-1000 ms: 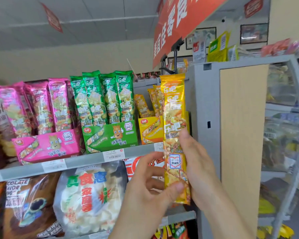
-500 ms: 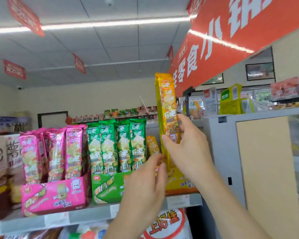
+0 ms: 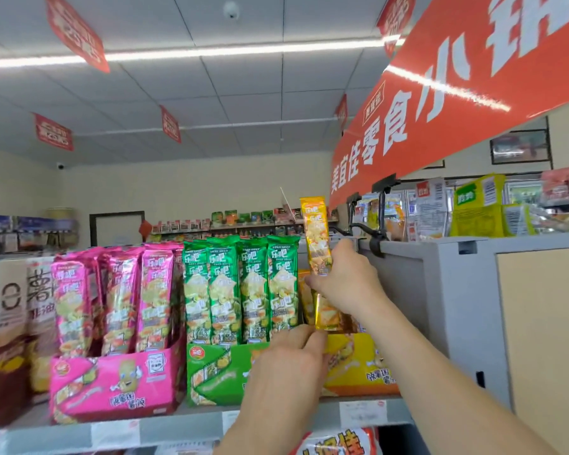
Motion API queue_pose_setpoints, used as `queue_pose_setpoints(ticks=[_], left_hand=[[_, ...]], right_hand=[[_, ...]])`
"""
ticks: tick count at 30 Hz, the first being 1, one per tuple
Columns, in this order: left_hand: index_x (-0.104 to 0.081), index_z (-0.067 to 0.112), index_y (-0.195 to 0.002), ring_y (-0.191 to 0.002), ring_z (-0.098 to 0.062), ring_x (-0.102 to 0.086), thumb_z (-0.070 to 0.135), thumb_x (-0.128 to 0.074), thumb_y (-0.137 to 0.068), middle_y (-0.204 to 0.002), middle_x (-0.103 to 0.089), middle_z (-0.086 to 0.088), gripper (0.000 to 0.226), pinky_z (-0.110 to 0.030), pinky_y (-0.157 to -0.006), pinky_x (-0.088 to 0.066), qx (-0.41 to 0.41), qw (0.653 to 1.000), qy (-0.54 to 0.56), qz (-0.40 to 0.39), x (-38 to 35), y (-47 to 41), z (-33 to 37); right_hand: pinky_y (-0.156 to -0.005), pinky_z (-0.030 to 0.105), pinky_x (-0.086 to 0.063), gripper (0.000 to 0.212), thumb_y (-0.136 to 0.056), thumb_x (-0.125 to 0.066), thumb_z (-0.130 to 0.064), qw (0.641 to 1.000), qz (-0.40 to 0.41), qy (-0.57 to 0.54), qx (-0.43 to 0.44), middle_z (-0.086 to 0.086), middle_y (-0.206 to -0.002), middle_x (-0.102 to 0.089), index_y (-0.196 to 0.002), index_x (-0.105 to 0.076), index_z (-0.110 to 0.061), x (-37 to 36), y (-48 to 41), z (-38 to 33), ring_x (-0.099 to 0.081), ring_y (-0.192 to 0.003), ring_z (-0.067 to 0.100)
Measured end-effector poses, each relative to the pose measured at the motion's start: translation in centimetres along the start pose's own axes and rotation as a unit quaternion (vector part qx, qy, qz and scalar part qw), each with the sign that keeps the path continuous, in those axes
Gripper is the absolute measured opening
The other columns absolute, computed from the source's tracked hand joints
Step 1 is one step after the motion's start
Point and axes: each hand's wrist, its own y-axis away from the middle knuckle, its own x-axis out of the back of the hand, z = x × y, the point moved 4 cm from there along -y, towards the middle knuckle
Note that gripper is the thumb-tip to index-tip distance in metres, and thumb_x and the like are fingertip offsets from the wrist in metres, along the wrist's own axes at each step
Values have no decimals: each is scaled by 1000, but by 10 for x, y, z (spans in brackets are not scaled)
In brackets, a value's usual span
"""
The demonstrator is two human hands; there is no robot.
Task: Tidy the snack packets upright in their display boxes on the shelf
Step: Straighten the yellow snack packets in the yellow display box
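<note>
My right hand [image 3: 345,280] grips a long yellow snack packet [image 3: 316,234] around its middle and holds it upright over the yellow display box [image 3: 358,369] at the right end of the shelf. The packet's lower end [image 3: 326,316] sits at the box's opening. My left hand [image 3: 286,369] reaches to the front rim of the yellow box, its fingertips touching the packet's bottom edge. The green box [image 3: 217,372] holds several green packets [image 3: 240,290] standing upright. The pink box [image 3: 112,385] holds pink packets [image 3: 112,300] that lean slightly.
A grey shelf edge [image 3: 178,428] with price labels runs below the boxes. A grey cabinet [image 3: 473,307] stands right beside the yellow box, with black clip arms [image 3: 375,238] on top. Brown and white packages [image 3: 7,323] stand at the far left. An orange banner [image 3: 457,103] hangs overhead.
My right hand carried the yellow packet up from in front of the shelf edge and down toward the yellow box. My left hand let go of it and moved to the box front.
</note>
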Motion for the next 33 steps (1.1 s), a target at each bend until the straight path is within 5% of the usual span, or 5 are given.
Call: queue_pose_setpoints(ticks=[9, 12, 19, 27, 33], left_hand=[[-74, 20, -76, -60, -17, -64, 17, -92, -57, -69, -68, 6, 26, -24, -48, -51, 0, 1000, 7, 25, -2, -7, 0], [-76, 18, -77, -61, -19, -67, 13, -92, -55, -70, -70, 5, 28, -24, -48, -53, -2, 999, 25, 33, -2, -8, -3], [-72, 15, -75, -59, -25, -64, 2, -84, -56, -65, -66, -1, 26, -32, -47, -53, 14, 999, 32, 8, -10, -10, -10], [-70, 16, -77, -72, -23, -61, 13, -79, -58, -80, -65, -1, 21, -30, -42, -48, -20, 998, -52, -17, -6, -21, 5], [-58, 10, -125, -103, -27, -62, 30, -51, -90, -118, -66, -7, 41, -38, -82, -54, -66, 992, -95, -42, -21, -36, 14]], right_hand=[[-58, 30, -39, 69, -89, -66, -47, 961, -275, 22, -30, 12, -97, -61, -130, -41, 2, -37, 3, 12, -57, -78, 22], [-49, 29, -30, 42, -87, -70, -44, 968, -249, 14, -33, 6, -76, -48, -100, -46, -12, -37, 2, 14, -45, -62, 17], [-89, 43, -45, 58, -93, -62, -40, 988, -148, 34, 12, 21, -136, -49, -131, -41, -1, -42, 9, 11, -49, -124, 38], [-71, 35, -51, 23, -89, -66, -39, 985, 56, 161, 21, 7, -103, -66, -101, -66, -19, -1, 12, 15, -64, -96, 30], [-70, 34, -41, 39, -92, -61, -35, 972, -56, 199, -108, 9, -119, -63, -121, -45, -15, -9, 14, 47, -61, -107, 32]])
